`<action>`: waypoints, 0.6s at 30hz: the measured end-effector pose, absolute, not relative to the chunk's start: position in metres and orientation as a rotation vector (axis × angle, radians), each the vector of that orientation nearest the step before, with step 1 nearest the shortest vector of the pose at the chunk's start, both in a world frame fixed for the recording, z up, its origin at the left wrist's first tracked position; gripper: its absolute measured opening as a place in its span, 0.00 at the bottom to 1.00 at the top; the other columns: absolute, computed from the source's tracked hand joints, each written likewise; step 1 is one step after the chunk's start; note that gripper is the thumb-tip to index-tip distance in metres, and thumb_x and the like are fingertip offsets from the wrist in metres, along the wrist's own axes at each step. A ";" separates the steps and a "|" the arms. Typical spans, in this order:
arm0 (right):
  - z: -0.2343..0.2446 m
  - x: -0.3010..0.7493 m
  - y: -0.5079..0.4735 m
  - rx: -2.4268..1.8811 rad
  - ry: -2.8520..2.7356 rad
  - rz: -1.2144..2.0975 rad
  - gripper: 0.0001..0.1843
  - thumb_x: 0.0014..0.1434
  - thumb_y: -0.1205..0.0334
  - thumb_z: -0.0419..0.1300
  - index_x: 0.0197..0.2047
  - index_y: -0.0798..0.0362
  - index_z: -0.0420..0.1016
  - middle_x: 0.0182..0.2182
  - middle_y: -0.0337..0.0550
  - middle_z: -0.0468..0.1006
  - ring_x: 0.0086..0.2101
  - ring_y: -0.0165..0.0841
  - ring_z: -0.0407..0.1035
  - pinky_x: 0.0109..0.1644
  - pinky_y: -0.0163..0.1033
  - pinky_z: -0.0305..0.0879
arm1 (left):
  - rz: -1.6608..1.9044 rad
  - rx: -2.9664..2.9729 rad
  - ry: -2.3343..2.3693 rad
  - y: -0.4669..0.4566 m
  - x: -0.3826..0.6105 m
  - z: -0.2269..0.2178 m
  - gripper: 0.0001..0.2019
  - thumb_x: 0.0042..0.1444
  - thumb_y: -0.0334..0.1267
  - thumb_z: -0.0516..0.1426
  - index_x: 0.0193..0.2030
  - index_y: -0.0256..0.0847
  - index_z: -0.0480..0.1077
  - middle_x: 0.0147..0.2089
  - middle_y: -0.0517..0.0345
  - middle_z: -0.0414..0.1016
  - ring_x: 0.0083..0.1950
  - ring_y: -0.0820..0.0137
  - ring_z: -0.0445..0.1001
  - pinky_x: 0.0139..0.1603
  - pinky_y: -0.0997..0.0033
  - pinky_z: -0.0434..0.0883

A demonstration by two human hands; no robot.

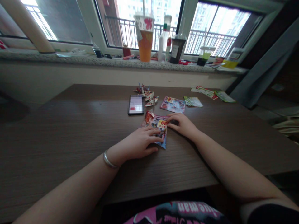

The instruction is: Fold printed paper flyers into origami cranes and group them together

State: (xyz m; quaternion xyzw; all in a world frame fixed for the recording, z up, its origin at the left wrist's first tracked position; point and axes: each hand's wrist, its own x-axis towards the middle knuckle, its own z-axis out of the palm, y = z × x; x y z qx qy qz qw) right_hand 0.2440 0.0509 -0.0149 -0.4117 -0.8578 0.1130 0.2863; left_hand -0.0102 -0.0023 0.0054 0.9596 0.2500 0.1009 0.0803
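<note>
Head view: brown table [58, 130] by windows [210, 18], one phone [135, 105]; left hand [141, 141] splayed on one printed sheet [161, 124], right hand [183, 125] at its edge, finger grip unclear.

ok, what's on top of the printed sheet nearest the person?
The left hand lies across part of the printed sheet; the right hand is at its right edge. Print under the left hand is covered; whatever is beneath the sheet is hidden.

Left hand [142, 140] on printed leaflet [161, 123], right hand [183, 125] at edge
</note>
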 end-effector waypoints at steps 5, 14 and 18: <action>-0.013 0.241 0.050 -1.117 -2.257 0.233 0.05 0.58 0.60 0.63 0.38 0.49 0.76 0.41 0.43 0.79 0.45 0.38 0.71 0.53 0.48 0.65 | 0.303 2.865 0.757 -0.002 -0.008 0.005 0.18 0.59 0.40 0.58 0.56 0.49 0.70 0.65 0.53 0.63 0.66 0.58 0.61 0.66 0.50 0.58; -0.014 0.235 0.054 -1.062 -2.267 0.170 0.05 0.60 0.61 0.61 0.41 0.50 0.74 0.41 0.43 0.78 0.46 0.38 0.69 0.52 0.47 0.64 | 0.313 2.811 0.758 -0.003 -0.006 0.002 0.20 0.58 0.41 0.59 0.58 0.50 0.68 0.65 0.54 0.63 0.67 0.57 0.59 0.66 0.48 0.57; -0.015 0.233 0.053 -1.040 -2.243 0.136 0.03 0.60 0.63 0.60 0.38 0.50 0.74 0.39 0.43 0.77 0.44 0.38 0.68 0.52 0.46 0.64 | 0.319 2.816 0.733 -0.001 -0.006 0.001 0.20 0.58 0.40 0.59 0.58 0.51 0.68 0.66 0.55 0.62 0.67 0.57 0.59 0.66 0.48 0.57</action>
